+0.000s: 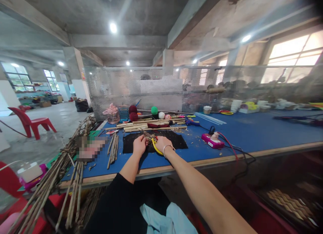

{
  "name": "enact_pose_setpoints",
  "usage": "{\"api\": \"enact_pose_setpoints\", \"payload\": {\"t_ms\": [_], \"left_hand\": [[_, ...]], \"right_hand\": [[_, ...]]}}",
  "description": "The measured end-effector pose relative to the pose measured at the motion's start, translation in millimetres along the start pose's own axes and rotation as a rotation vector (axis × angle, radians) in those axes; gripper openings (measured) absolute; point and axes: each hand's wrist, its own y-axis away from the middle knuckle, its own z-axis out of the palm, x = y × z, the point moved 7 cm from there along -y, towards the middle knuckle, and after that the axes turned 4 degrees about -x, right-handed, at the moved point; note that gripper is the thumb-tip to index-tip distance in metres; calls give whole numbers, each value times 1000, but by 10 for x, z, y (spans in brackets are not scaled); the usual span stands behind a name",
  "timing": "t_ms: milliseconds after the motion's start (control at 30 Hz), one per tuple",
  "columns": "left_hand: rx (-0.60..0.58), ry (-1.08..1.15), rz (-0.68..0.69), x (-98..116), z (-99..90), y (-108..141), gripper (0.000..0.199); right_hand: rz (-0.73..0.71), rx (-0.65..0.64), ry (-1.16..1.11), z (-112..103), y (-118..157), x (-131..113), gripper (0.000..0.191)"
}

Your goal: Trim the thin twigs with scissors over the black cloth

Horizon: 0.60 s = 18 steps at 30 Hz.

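In the middle of the blue worktable (242,126), both hands meet above a black mat (180,141) scattered with small chips. My right hand (164,144), with a bangle at the wrist, is closed around yellow-handled cutters (156,149). Their blades point left toward my left hand (140,144). The fingers of that hand are pinched together close to the blades; what they hold is too small to make out. Left of the mat lies a row of short cut sticks (113,149). Longer peeled sticks (130,129) lie just behind it.
Long twigs (59,163) overhang the table's left end. Yarn balls (154,110) and a pink-topped jar (113,114) stand at the back before a perforated screen (131,86). To the right sits a magenta power strip (212,141) with trailing cables. A glue gun (191,122) lies behind the mat.
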Motion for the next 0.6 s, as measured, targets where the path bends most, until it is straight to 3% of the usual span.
{"api": "enact_pose_setpoints", "payload": {"t_ms": [367,600], "left_hand": [[18,-71,-57,47,-3,51,18],[80,114,-83,8,-23,29,11]], "right_hand": [[8,26,-6,8,-13,17,26],[-38,83,14,1,-9,7,28]]}}
